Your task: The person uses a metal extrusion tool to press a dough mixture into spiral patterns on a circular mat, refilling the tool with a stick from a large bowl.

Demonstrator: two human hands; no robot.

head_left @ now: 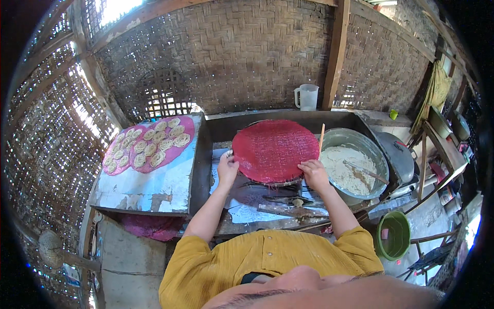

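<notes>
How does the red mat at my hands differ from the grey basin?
The red mat is flattish; the grey basin is hollow and holds white stuff. Your left hand and right hand are at the red mat's edge; neither is at the grey basin. Both look roundish.

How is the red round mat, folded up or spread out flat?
Spread out: the red round mat shows its whole circle, with no fold, and the left hand and right hand are at its edge.

Place: we found a rustic kitchen
Wall [247, 62]: woven strips
Basin [354, 137]: pale mix [340, 160], bench's [222, 129] right edge
Pale coils [150, 150]: tabletop's [136, 186] far edge
</notes>
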